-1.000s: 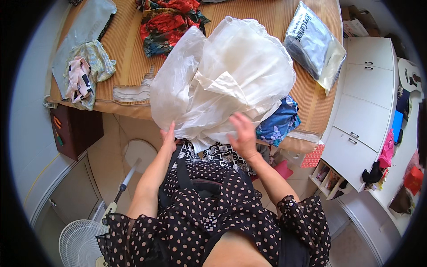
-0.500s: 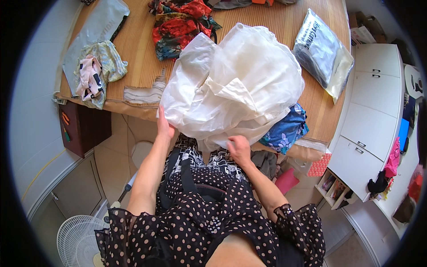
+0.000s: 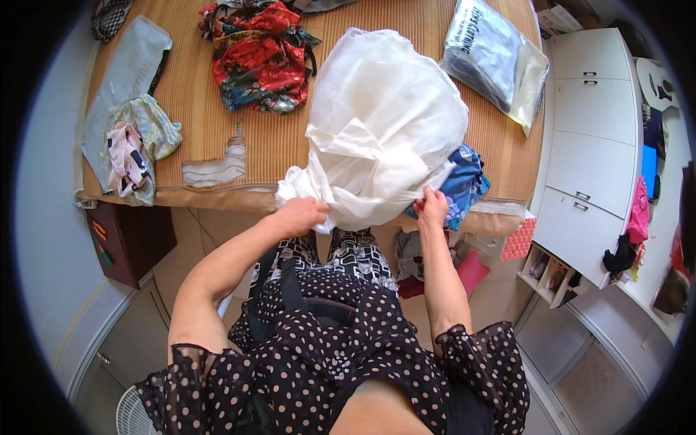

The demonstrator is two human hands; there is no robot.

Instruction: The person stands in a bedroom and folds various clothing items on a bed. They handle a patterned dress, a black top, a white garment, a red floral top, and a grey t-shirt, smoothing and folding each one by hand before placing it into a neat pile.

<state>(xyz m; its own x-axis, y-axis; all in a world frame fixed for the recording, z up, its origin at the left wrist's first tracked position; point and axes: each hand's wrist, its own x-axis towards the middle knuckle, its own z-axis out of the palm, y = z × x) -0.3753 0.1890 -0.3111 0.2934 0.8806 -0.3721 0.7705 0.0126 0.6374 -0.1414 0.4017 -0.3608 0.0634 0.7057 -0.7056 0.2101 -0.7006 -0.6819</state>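
A white sheer garment (image 3: pixel 388 80) with a smooth band or sash folded across its middle lies bunched over the table's near edge. My left hand (image 3: pixel 304 215) is closed on a gathered part at its lower left. At the lower right, my right hand (image 3: pixel 433 209) pinches the garment's edge between thumb and fingers. The fabric between my hands hangs a little past the edge. Beside my right hand, partly under the white garment, is a blue flowered cloth (image 3: pixel 467 185).
A red floral garment (image 3: pixel 264 54) lies at the back left. Light patterned clothes (image 3: pixel 148 138) rest by a grey plastic bag (image 3: pixel 134 69) at far left. A clear-bagged folded garment (image 3: pixel 496 61) lies at the right. The straw mat (image 3: pixel 283 145) has a torn patch.
The garment's left side has been gathered in, uncovering more mat. My left hand has moved right and closed on the bunched fabric; my right hand has moved right and now pinches the edge.
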